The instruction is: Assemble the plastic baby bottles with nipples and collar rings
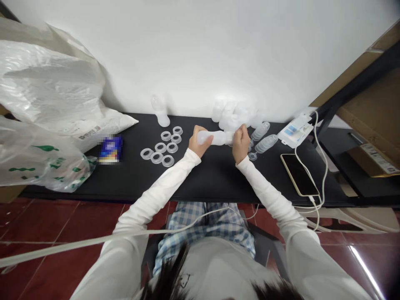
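Level above the black table, a milky translucent bottle lies sideways between my two hands. My left hand is wrapped round its body, thumb along the side. On the other end, my right hand is closed round the neck; whatever part its fingers cover is hidden. Several similar bottles stand behind my right hand by the wall. Clear dome-shaped caps lie in stacks to its right, with small round pieces partly hidden beside them. Left of my left hand, several translucent collar rings are spread out.
A capped bottle stands at the back left. Large white plastic bags and a blue packet occupy the left end. At right are a phone with cables, a white box and a dark shelf frame holding cardboard.
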